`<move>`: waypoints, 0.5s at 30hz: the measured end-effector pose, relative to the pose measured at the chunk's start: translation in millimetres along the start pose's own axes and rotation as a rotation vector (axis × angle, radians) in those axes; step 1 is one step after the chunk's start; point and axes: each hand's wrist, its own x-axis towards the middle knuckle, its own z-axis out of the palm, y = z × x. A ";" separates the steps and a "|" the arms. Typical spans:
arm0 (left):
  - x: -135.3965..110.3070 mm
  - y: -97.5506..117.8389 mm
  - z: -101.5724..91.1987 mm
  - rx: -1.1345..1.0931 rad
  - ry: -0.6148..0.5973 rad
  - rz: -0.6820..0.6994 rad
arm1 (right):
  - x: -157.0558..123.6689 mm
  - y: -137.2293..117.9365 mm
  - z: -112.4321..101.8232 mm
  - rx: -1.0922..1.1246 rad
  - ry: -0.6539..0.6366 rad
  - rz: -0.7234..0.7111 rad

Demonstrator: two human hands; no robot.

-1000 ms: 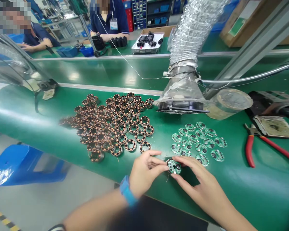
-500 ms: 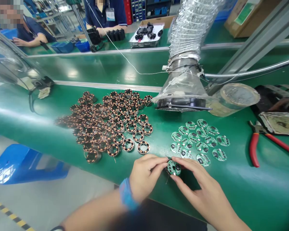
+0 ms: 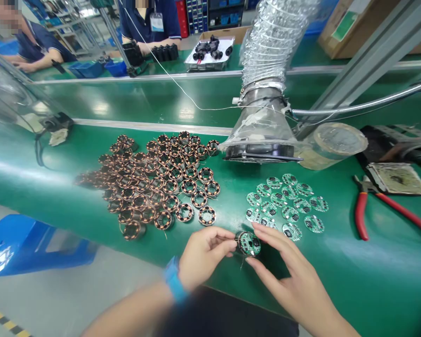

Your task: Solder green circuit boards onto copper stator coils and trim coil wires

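A round green circuit board (image 3: 250, 244) lies face up over a wound coil (image 3: 239, 249), the pair held above the tabletop (image 3: 354, 281) near its front edge. The left hand (image 3: 208, 255) grasps the coil's left side, its thumb and forefinger pinched together there, perhaps on a wire as well. The right hand (image 3: 287, 271) has its fingers parted around the board, forefinger beyond it and thumb on the near side; they look released, though I cannot tell whether the thumb brushes the rim. A fine wire end (image 3: 242, 266) hangs below the coil.

The step in hand appears to be the matching of board to coil and the handling of its leads. From here, the work seems to call for a steady left pinch, light right fingers to keep the board level, and wires kept from being trapped.

More coil rings (image 3: 154, 182) crowd the tabletop from its middle toward the left end; loose boards (image 3: 290, 214) lie just beyond the right hand. Red-handled pliers (image 3: 362, 215) rest toward the right end.
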 end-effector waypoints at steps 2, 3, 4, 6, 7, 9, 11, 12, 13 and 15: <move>3.4 3.7 1.7 -0.078 -0.028 -0.059 | -2.8 -0.2 -2.4 0.029 0.022 0.036; 5.1 4.8 2.3 -0.092 -0.030 -0.069 | -4.7 0.3 -4.6 0.052 0.042 0.063; 6.6 5.7 2.8 -0.098 -0.029 -0.072 | -7.0 1.5 -7.5 0.081 0.070 0.098; 8.4 7.1 2.8 -0.100 -0.033 -0.078 | -12.1 7.9 -16.1 0.163 0.142 0.197; 8.7 8.0 2.4 -0.098 -0.046 -0.081 | -14.4 13.5 -22.0 0.210 0.192 0.257; 8.0 10.3 0.4 -0.084 -0.090 -0.095 | -17.1 29.8 -38.2 0.313 0.319 0.378; 7.2 12.3 -2.8 -0.048 -0.145 -0.109 | -15.2 51.3 -61.0 0.428 0.466 0.466; 7.2 12.8 -4.7 -0.022 -0.171 -0.112 | -12.3 62.9 -74.9 0.489 0.512 0.498; 7.6 12.9 -6.6 0.006 -0.194 -0.111 | -8.0 74.5 -89.7 0.550 0.547 0.524; 9.0 12.3 -9.8 0.053 -0.231 -0.095 | 4.5 96.7 -119.2 0.642 0.610 0.577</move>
